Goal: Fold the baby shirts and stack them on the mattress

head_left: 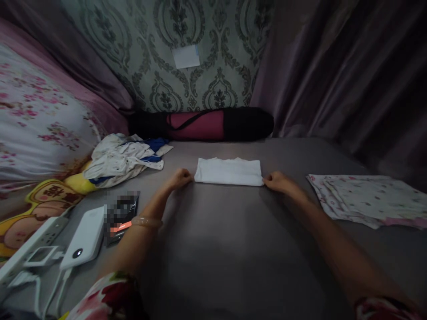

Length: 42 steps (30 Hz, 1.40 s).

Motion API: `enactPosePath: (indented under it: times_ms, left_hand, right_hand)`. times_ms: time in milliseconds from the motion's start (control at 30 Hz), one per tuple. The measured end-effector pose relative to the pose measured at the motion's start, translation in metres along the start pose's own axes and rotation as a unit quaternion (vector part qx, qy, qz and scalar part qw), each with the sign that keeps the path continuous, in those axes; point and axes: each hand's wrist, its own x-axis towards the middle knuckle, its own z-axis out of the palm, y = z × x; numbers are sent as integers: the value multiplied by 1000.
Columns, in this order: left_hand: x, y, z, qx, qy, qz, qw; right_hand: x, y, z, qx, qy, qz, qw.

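A white cloth [228, 172], folded into a long flat rectangle, lies on the grey bed sheet [213, 249] in front of me. At its near left corner, my left hand [183, 177] is closed in a pinch. My right hand [275, 181] pinches the near right corner between thumb and fingers. The cloth's far edge looks slightly uneven. What the cloth is, a garment or a plain piece of fabric, I cannot tell.
Patterned folded clothes [370, 198] lie stacked at the right. Left are a crumpled clothes pile [123, 155], a yellow cartoon pillow [43, 204], a white power bank [85, 238], a power strip [40, 242] with cables and a partly blurred phone-like object [122, 220]. A black-and-pink bag [200, 124] lies along the wall.
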Motion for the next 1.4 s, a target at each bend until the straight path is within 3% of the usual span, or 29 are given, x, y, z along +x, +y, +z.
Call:
enactPosePath:
  times_ms: [67,133,233,367,567,800,1000,1133,1267,1400]
  left_hand:
    - [7,18,10,66,109,15,992]
    - [18,43,28,91,161,69,980]
    - [34,81,58,112,124,183,969]
    - [49,105,85,167,113,131,971]
    - [55,96,99,168,74,35,982]
    - [54,95,97,163,53,32,985]
    - [50,84,89,198,123,3,973]
    - [49,79,88,182,78,-31,980]
    - [48,78,83,180,71,-33,980]
    - [48,68,74,188,138,-42,971]
  right_hand:
    - [-3,-20,1,-24,111,-34,993]
    - [-4,-49,10,-25,175,-135,975]
    - [-2,-94,28,-64,141,-251,955]
    - [9,-122,45,-79,110,-258,956]
    - [26,-114,60,-47,83,-238,966]
    - [31,-109,62,-20,76,-241,967]
    - [38,-94,59,-21,120,-198,973]
    - [37,-90,66,-24,111,-187,976]
    - [38,-89,62,-12,84,-190,978]
    - [44,-76,55,-11,129,-157,979]
